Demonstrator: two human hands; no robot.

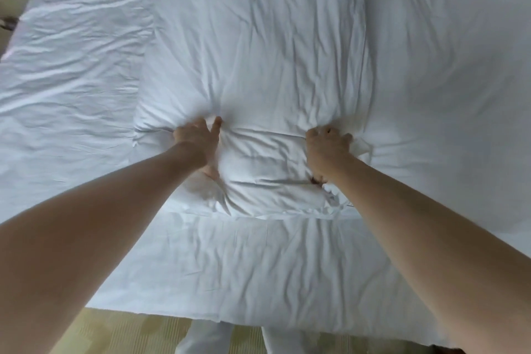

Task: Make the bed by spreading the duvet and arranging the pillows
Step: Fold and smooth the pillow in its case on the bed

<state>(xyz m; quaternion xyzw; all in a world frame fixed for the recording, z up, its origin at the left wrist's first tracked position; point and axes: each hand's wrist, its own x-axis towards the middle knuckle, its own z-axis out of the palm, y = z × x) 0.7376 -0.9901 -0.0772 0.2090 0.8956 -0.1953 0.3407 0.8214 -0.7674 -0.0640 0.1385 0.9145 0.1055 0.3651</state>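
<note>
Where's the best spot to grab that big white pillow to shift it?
Probably the near short end of the pillow, coming from the bedside where the person stands. That end bunches into thick folds, and the left hand and right hand already hold it apart, fingers dug into the fabric.

Two bare forearms reach forward and slightly inward, the left hand (198, 138) with thumb spread and fingers curled into white fabric, the right hand (326, 146) clenched, knuckles up, gripping fabric too.
</note>
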